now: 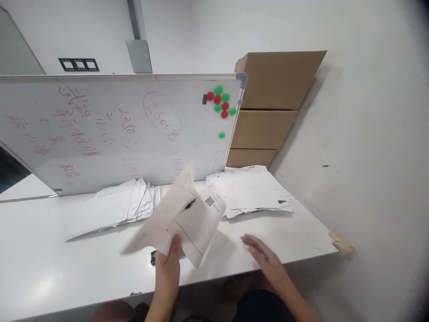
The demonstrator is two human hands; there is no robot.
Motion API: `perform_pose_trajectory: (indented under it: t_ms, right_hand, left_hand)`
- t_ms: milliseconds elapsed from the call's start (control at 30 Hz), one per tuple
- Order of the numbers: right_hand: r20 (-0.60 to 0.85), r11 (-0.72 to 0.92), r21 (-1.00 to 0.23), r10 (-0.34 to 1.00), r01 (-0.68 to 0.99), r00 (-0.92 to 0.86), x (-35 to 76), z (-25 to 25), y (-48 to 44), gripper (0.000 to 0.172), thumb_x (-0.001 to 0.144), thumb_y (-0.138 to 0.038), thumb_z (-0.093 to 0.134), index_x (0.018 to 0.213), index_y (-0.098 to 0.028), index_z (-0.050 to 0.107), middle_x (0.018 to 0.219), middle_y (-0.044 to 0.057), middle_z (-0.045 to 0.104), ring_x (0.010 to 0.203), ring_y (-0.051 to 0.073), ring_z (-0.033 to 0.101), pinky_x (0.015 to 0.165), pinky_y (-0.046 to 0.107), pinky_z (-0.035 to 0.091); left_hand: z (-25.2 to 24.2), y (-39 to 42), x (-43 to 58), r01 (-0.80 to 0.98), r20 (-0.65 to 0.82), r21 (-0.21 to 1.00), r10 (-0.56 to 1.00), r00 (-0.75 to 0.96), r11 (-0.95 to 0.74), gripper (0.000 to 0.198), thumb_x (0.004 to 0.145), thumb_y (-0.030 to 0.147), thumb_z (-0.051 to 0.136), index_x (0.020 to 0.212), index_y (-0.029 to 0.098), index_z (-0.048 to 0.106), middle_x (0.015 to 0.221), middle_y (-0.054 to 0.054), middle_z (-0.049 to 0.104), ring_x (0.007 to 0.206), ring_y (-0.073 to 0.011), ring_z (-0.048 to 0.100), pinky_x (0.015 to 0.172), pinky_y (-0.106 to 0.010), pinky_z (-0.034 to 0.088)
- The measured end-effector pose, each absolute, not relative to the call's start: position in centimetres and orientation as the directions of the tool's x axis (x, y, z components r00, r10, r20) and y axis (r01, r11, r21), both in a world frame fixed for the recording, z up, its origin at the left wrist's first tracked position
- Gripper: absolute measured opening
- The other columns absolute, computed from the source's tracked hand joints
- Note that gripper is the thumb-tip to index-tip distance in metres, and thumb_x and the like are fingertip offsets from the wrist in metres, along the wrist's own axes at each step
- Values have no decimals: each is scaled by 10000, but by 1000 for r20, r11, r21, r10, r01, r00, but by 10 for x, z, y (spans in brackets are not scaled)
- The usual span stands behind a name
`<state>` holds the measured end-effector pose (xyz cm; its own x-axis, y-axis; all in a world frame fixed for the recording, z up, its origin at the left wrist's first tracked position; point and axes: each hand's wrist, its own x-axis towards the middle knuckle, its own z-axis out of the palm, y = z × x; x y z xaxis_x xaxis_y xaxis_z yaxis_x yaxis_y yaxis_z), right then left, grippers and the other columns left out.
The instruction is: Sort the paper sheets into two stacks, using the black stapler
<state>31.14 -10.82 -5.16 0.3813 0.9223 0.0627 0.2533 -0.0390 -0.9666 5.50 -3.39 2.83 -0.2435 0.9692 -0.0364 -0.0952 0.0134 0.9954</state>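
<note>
My left hand [168, 270] grips paper sheets [201, 223] with the thumb on top, holding them tilted above the table. A QR code, some dark lines and a black smudge show on the paper. To the right, my right hand [266, 261] hovers near the table's front edge, fingers stretched out and holding nothing. Beyond it lies an uneven stack of paper [248, 190]. Another stack of paper [103, 208], fanned at its right side, rests on the left. Partly hidden behind my left hand is a small black object [153, 258].
The white table [33, 255] runs along a wall. Behind the stacks stands a whiteboard [110, 156] with red writing and several red and green magnets [219, 90]. Stacked cardboard boxes [275, 80] stand behind its right end. Tan padding [342, 243] covers the table's right corner.
</note>
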Motion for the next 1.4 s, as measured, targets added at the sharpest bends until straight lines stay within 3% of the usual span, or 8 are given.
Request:
perform_pose_trajectory:
  t_ms: [67,167,367,500,733,1000,1233,1400]
  right_hand:
    - [32,29,-999,987,23,157,281,-34,-115,594,773,-543,633,1296,-280,538,1325,100,572,1169,306,559,963,447,457]
    - [33,71,-981,977,-178,209,247,-22,-118,749,710,-614,677,1360,-324,443,1371,101,502,1190,298,525,917,421,478]
    - [-155,-49,-918,958,-393,243,261,-31,-110,635,769,-615,614,1308,-296,514,1212,117,586,676,154,545,469,252,402]
    - [-200,-120,-896,969,-427,148,275,-41,-118,624,711,-612,679,1223,-264,597,1054,92,671,621,139,531,475,237,396]
    - [-199,20,-880,892,-474,406,258,-27,-125,493,636,-453,801,1073,-269,668,1086,68,708,1051,282,608,903,405,486]
    - [-241,-67,-936,837,-346,491,282,-30,-120,351,607,-489,800,783,-199,712,714,53,720,696,250,649,666,360,536]
    - [-139,-64,-973,927,-220,348,272,-24,-132,368,765,-490,683,1023,-229,706,1054,81,727,981,277,646,916,413,479]
    - [-111,-96,-993,953,-66,283,270,-22,-135,407,778,-546,635,996,-216,731,990,87,742,932,305,653,883,427,493]
  left_hand:
    - [26,-50,80,-237,-193,962,956,-223,138,451,819,412,634,1211,197,576,1226,-108,630,1183,-259,563,999,-391,467]
    - [23,-68,106,-479,-379,835,914,-147,270,506,851,366,612,1320,226,485,1351,-98,540,1266,-233,490,1036,-352,429]
    - [19,-87,114,-720,-552,606,831,-75,338,509,877,286,573,1367,275,438,1347,-83,548,1254,-223,501,964,-327,490]
    - [10,-95,111,-764,-559,566,826,-79,311,575,868,257,561,1411,284,375,1326,-85,567,1192,-227,558,956,-343,504]
    - [-10,-94,110,-612,-501,720,856,-131,327,662,836,465,552,1435,292,330,1344,-80,551,1292,-245,458,1022,-354,462]
    - [-57,-95,100,-325,-438,866,891,-124,380,753,712,730,536,1268,223,547,1298,-128,578,1340,-286,386,1075,-373,392]
    - [-61,-118,108,-188,-353,918,935,13,349,733,628,709,658,1106,153,656,1294,-165,573,1347,-320,371,1164,-420,206]
    - [-45,-116,111,-123,-341,926,930,136,358,608,635,610,712,1040,157,698,1228,-154,623,1324,-331,402,1174,-447,174]
